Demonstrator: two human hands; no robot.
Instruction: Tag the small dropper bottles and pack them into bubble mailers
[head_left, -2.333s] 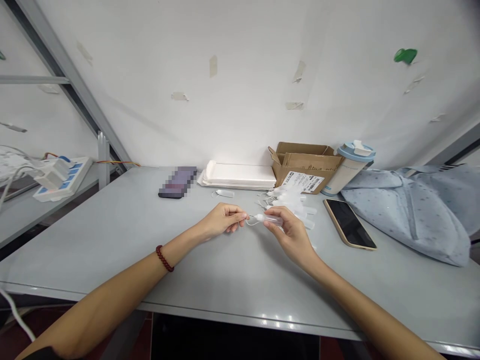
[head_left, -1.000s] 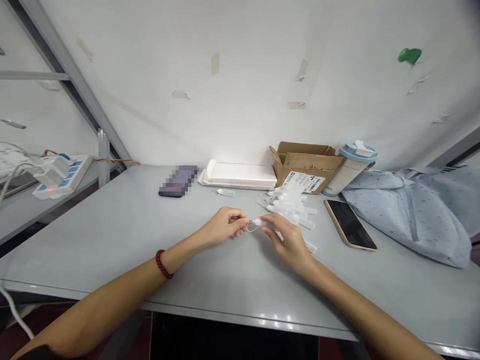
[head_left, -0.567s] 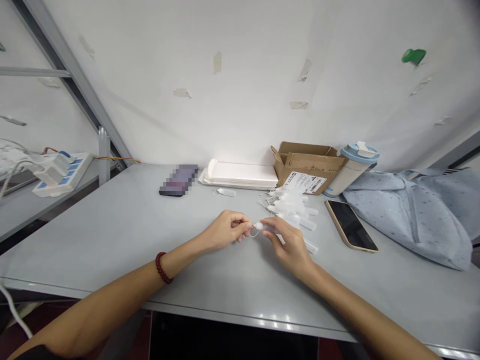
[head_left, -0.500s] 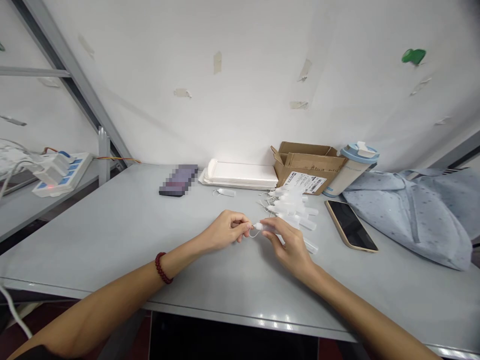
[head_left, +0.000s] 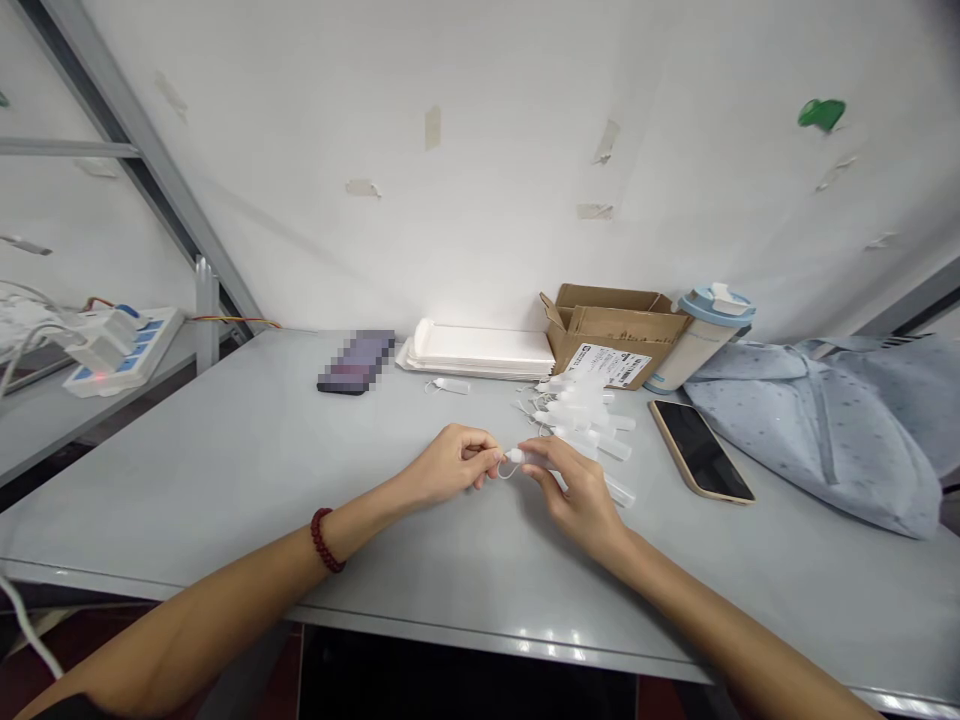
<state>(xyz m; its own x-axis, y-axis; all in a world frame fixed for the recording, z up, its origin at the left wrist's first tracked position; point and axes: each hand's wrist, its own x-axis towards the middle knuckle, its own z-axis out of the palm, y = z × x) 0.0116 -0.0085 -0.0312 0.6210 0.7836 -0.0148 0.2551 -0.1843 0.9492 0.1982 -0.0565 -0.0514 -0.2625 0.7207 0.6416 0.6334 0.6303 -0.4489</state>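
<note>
My right hand (head_left: 577,487) is closed around a small translucent dropper bottle (head_left: 516,456), its white top pointing left and most of its body hidden by the fingers. At that tip, my left hand (head_left: 459,462) is closed in a pinch on the bottle's tethered cap, which the fingertips mostly cover. A thin white loop (head_left: 508,472) hangs below the bottle's neck between both hands. Just behind and beside my right hand lies a pile of similar bottles (head_left: 581,410) with thin loops. One more such bottle (head_left: 453,386) lies apart, farther back on the grey table (head_left: 300,450).
Along the wall are a stack of white flat boxes or sleeves (head_left: 484,345), an open cardboard box (head_left: 619,335) and a blue-lidded tumbler (head_left: 701,335). A phone (head_left: 703,452) and a light blue fabric bag (head_left: 817,440) lie right. A pixelated dark device (head_left: 356,362) and a power strip (head_left: 124,350) are left.
Both hands hold nearly the same pose at the bottle's tip. The whole view has shifted very slightly; nothing on the table has visibly moved.
</note>
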